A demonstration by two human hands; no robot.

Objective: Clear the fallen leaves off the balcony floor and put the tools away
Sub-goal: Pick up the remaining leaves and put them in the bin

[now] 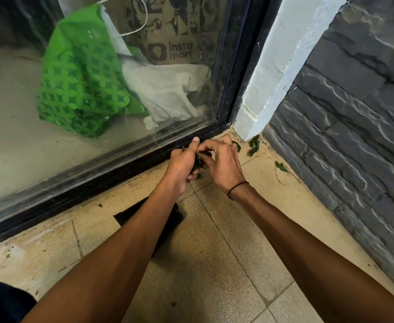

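Note:
Both my hands meet low over the beige tiled floor [226, 252], close to the black door frame [102, 176]. My left hand [183, 165] grips a small bunch of green leaves [198, 162], its thumb up against the frame. My right hand [222, 163] has its fingers curled onto the same bunch, pinching it. Loose leaves lie in the corner by the white pillar: a cluster [253, 145], one behind my right fingers [237, 145], and one with a long stem [280, 167] along the stone wall.
A black flat object [168, 217] lies on the tiles under my left forearm. Behind the glass door stand a green patterned bag [79, 82], white cloth and a brown paper bag. A dark stone wall [354, 136] bounds the right side; the white pillar [277, 66] fills the corner.

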